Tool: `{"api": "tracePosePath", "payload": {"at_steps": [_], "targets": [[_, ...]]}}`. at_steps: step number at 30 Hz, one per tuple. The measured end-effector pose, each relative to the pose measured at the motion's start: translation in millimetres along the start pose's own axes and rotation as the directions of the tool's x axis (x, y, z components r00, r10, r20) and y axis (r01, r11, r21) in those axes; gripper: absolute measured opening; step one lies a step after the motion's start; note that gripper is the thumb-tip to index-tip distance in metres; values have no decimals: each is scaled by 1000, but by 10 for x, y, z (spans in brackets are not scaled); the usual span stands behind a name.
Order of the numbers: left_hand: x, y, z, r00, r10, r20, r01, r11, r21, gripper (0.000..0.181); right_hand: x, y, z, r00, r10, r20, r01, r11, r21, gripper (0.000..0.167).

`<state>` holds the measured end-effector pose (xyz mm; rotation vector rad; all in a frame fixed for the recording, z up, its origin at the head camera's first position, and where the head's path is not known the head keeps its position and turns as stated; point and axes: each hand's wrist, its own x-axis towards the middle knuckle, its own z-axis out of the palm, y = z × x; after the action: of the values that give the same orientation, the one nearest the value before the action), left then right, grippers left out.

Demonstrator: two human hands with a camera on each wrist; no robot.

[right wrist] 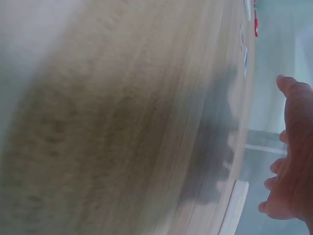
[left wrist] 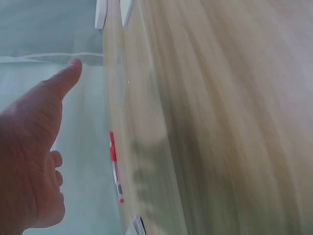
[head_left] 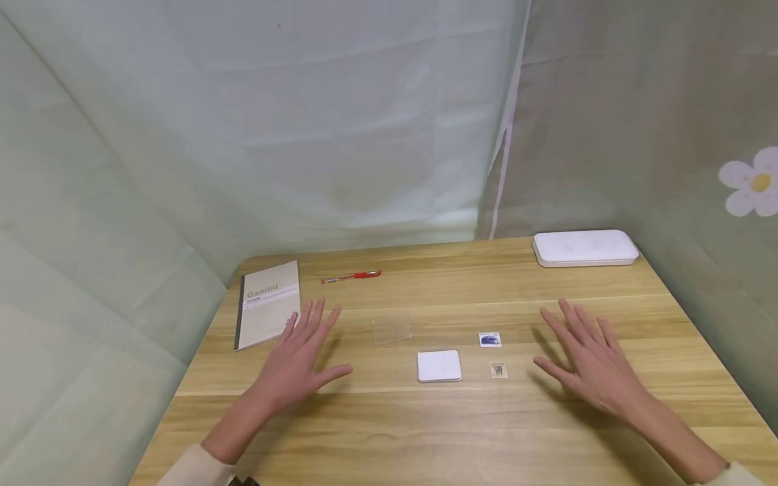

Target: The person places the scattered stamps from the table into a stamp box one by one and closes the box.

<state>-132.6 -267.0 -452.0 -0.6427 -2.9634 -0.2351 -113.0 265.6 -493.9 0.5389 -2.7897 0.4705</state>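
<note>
Two hands are seen, the left hand [head_left: 294, 378] and the right hand [head_left: 592, 368], held above the tabletop [head_left: 425, 432]; each grip is spread wide, with nothing held. Between them, a blue stamp [head_left: 489, 339] and a grey stamp [head_left: 498, 370], two in all, are laid nearer the right hand. One white block [head_left: 439, 366] and one clear plate [head_left: 392, 329] are set left of these. One notebook [head_left: 267, 310] and one red pen [head_left: 358, 275] are placed farther left. One container, a white case [head_left: 585, 248], is seen closed at the far right corner; its contents cannot be told.
</note>
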Motion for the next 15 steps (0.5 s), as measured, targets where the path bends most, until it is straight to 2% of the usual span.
{"api": "tracePosePath", "payload": {"at_steps": [4, 7, 15], "targets": [[124, 80, 43, 1000, 24, -4, -24, 995, -92, 121, 105, -24, 61, 1000, -5, -21, 6, 999, 43, 88], [215, 155, 95, 999, 38, -5, -38, 984, -175, 125, 185, -48, 112, 999, -25, -47, 28, 997, 73, 87], [399, 410, 237, 996, 81, 21, -68, 927, -368, 120, 371, -113, 259, 986, -102, -129, 116, 987, 113, 73]]}}
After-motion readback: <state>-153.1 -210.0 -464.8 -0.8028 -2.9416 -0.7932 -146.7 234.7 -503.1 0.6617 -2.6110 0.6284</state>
